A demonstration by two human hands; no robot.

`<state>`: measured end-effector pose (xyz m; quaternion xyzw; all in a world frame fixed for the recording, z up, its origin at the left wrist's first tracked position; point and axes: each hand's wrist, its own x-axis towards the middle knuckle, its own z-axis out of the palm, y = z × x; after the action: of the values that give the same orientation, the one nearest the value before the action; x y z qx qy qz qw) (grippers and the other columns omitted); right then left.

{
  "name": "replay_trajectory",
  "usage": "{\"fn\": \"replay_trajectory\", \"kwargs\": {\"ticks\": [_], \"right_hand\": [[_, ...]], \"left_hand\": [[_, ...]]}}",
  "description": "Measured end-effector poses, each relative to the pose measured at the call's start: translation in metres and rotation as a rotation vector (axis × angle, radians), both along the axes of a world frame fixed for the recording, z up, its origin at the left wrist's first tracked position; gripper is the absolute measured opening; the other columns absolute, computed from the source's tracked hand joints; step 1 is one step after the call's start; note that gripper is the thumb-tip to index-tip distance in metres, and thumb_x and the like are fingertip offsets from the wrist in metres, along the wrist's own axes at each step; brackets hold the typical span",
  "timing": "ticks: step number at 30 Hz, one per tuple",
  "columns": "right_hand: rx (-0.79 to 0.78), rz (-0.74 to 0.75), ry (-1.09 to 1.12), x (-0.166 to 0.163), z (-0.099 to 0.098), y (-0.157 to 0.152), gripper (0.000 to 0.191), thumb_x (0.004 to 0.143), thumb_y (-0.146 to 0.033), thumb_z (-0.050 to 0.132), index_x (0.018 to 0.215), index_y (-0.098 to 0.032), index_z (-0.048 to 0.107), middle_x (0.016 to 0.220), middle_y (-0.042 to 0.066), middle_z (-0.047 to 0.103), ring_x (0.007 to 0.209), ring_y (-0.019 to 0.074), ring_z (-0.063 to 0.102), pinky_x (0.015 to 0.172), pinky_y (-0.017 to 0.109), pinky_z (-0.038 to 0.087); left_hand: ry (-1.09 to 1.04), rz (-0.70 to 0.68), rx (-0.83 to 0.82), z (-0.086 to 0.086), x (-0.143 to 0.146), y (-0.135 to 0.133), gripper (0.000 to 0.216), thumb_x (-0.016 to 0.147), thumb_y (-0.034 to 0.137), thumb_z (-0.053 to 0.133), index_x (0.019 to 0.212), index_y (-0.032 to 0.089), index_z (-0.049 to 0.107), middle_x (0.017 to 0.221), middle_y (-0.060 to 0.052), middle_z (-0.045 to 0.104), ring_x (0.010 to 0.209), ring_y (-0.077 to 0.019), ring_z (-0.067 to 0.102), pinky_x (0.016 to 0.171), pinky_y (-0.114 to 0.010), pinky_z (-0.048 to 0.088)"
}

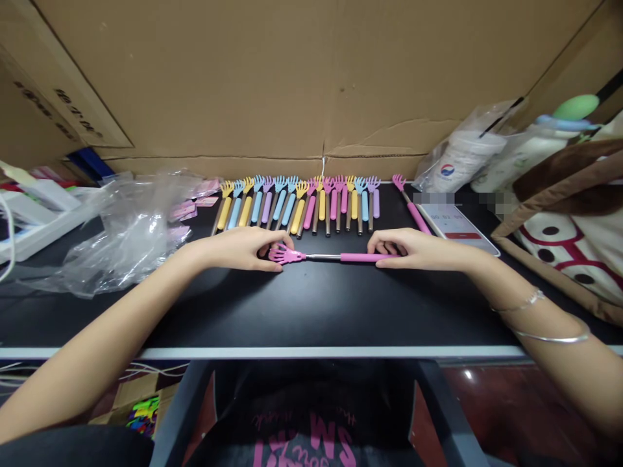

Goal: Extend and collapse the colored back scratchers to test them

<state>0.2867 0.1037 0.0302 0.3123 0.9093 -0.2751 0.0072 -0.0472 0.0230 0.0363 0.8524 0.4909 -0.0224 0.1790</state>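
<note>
A pink telescopic back scratcher (323, 257) lies crosswise just above the black table, its hand-shaped head to the left and its grip to the right. My left hand (248, 248) is closed around the head end, fingers behind and thumb in front. At the other end, my right hand (406, 250) pinches the tip of the pink grip. Between them shows a short length of metal rod. Behind my hands runs a row of back scratchers (293, 211) in yellow, blue, purple and pink. Another pink back scratcher (411, 204) lies apart, slanted, at the row's right.
Clear plastic bags (117, 227) and small pink cards (187, 209) are at the left, by a white power strip (41, 211). To the right lie a phone (455, 227), a bagged cup (470, 155), a bottle (549, 139) and a cloth bag (574, 220). Cardboard (272, 84) walls the back.
</note>
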Motion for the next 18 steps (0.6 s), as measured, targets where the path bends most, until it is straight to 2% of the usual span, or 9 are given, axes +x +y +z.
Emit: {"fn": "replay_trajectory", "kwargs": {"ticks": [18], "right_hand": [[0.074, 0.016, 0.0, 0.001, -0.0043, -0.0012, 0.032, 0.083, -0.05, 0.054, 0.093, -0.02, 0.057, 0.072, -0.001, 0.049, 0.065, 0.0115, 0.044, 0.058, 0.024, 0.033]], "left_hand": [[0.015, 0.031, 0.013, -0.0003, 0.0022, -0.0004, 0.039, 0.085, 0.05, 0.053, 0.113, 0.024, 0.052, 0.077, 0.0, 0.056, 0.067, -0.0155, 0.052, 0.058, -0.022, 0.033]]}}
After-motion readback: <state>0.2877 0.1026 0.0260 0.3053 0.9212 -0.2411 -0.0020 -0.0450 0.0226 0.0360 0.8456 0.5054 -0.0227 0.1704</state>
